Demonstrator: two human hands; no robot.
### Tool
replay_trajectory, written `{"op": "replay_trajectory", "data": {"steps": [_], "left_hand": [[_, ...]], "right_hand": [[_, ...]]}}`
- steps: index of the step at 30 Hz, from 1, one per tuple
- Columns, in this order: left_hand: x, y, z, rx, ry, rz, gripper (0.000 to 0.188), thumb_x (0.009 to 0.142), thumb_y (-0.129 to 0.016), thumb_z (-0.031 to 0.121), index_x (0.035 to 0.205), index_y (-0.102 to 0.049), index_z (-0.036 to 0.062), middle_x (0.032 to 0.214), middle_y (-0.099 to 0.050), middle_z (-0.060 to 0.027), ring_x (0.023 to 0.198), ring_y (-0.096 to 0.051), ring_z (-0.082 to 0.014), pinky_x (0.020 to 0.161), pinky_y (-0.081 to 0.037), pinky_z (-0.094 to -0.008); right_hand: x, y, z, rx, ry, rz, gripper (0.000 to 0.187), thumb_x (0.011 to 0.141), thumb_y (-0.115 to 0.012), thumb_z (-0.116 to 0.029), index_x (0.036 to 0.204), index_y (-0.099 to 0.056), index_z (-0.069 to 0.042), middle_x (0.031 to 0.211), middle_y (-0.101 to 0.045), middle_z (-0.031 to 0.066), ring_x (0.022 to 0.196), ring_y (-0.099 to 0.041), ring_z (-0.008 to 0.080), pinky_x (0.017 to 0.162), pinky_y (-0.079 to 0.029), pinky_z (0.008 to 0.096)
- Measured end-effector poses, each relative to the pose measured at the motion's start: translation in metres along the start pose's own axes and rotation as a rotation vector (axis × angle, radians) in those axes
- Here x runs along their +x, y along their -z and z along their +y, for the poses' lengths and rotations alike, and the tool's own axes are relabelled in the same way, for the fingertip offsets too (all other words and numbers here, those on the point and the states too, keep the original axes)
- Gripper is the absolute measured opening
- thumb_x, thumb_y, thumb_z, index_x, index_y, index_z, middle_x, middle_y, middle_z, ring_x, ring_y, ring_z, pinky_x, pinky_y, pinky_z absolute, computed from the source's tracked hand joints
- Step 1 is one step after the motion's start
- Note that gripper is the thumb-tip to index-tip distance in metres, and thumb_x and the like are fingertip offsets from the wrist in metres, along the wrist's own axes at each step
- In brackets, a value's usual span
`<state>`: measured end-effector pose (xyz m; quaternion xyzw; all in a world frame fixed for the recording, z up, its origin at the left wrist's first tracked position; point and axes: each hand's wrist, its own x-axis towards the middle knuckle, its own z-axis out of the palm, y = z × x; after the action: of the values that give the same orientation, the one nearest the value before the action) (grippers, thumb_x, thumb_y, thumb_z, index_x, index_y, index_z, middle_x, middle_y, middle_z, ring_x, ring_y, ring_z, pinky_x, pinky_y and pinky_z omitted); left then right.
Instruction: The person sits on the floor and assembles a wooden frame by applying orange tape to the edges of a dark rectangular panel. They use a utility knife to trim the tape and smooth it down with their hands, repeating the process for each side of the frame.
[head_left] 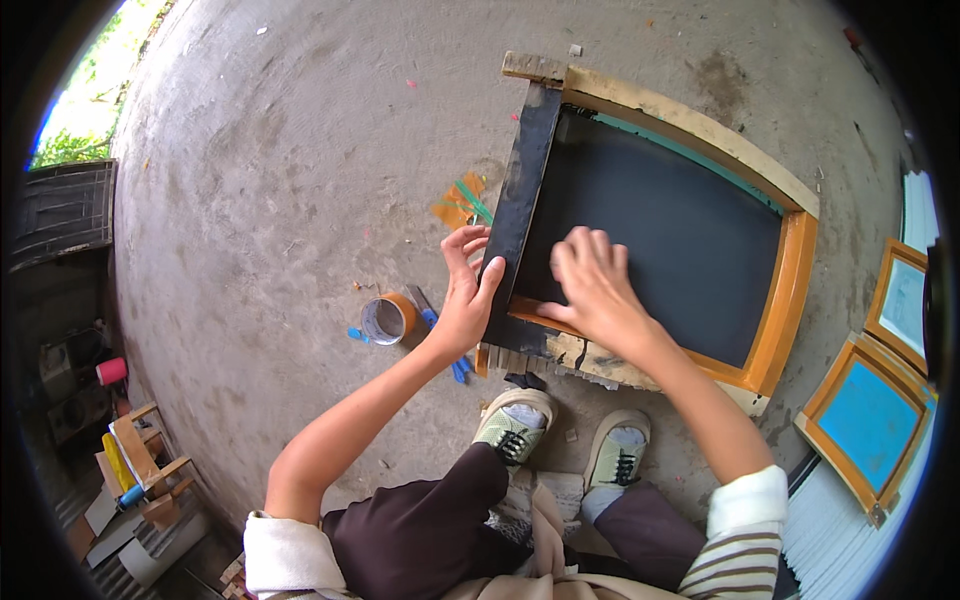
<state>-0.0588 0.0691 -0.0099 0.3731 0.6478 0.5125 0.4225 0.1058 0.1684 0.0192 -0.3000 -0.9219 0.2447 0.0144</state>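
Note:
A box-like wooden frame (795, 285) lies on the floor before me, around a sunken black panel (660, 240). Orange tape covers its right and near edges; the far edge is bare wood. At the black left rail (527, 160), my left hand (466, 300) rests its thumb along the rail, fingers loosely bent and apart on the outer side. Over the near left corner reaches my right hand (598, 290), slightly blurred. Its thumb touches the orange strip (545, 318) at the inner near edge, while its other fingers spread above the panel.
Left of the frame lie a roll of orange tape (388, 318), a blue-handled tool (459, 368) and orange and green scraps (462, 200). My shoes (514, 425) are close to the near edge. Blue-panelled frames (868, 425) stand at right; wood offcuts (140, 455) pile up at left.

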Motion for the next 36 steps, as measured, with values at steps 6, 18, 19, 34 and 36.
{"op": "replay_trajectory", "data": {"steps": [6, 18, 19, 34, 36], "left_hand": [[0.000, -0.001, 0.001, 0.051, -0.004, -0.016, 0.043, 0.097, -0.049, 0.020, 0.131, -0.026, 0.0066, 0.130, -0.035, -0.0118, 0.126, -0.037, -0.0245, 0.105, -0.031, -0.0412], [0.001, 0.003, -0.001, 0.165, -0.057, -0.007, 0.041, 0.098, -0.048, 0.019, 0.130, -0.026, 0.0091, 0.130, -0.037, -0.0107, 0.126, -0.038, -0.0237, 0.105, -0.030, -0.0424], [0.001, 0.003, -0.001, 0.161, -0.046, -0.018, 0.040, 0.098, -0.048, 0.019, 0.130, -0.027, 0.0091, 0.130, -0.037, -0.0104, 0.126, -0.037, -0.0235, 0.106, -0.029, -0.0421], [0.001, 0.001, 0.000, 0.283, -0.050, -0.014, 0.036, 0.099, -0.046, 0.021, 0.130, -0.030, 0.0099, 0.131, -0.034, -0.0088, 0.128, -0.034, -0.0235, 0.106, -0.029, -0.0421], [0.001, 0.005, 0.000, 0.289, -0.046, -0.005, 0.036, 0.099, -0.046, 0.021, 0.130, -0.030, 0.0101, 0.131, -0.034, -0.0089, 0.128, -0.033, -0.0233, 0.106, -0.029, -0.0420]], "right_hand": [[-0.008, -0.011, -0.005, 0.122, -0.169, 0.155, 0.055, 0.057, -0.086, -0.029, 0.088, -0.046, -0.010, 0.101, -0.041, 0.0082, 0.098, -0.040, 0.0274, 0.081, -0.029, 0.0423], [-0.061, 0.035, 0.037, -0.180, -0.170, -0.160, 0.056, 0.069, -0.077, -0.041, 0.098, -0.048, -0.003, 0.110, -0.042, 0.0130, 0.105, -0.041, 0.0271, 0.085, -0.034, 0.0420], [-0.082, 0.045, 0.051, -0.219, -0.207, -0.174, 0.056, 0.068, -0.077, -0.041, 0.098, -0.048, -0.004, 0.109, -0.042, 0.0131, 0.104, -0.041, 0.0269, 0.085, -0.033, 0.0421], [-0.068, 0.028, 0.053, -0.051, -0.051, -0.028, 0.056, 0.069, -0.076, -0.047, 0.093, -0.046, -0.005, 0.104, -0.040, 0.0117, 0.098, -0.040, 0.0259, 0.084, -0.033, 0.0408], [-0.082, 0.031, 0.061, -0.158, 0.010, -0.034, 0.057, 0.070, -0.074, -0.046, 0.095, -0.047, -0.003, 0.104, -0.041, 0.0124, 0.097, -0.040, 0.0259, 0.084, -0.033, 0.0406]]}}
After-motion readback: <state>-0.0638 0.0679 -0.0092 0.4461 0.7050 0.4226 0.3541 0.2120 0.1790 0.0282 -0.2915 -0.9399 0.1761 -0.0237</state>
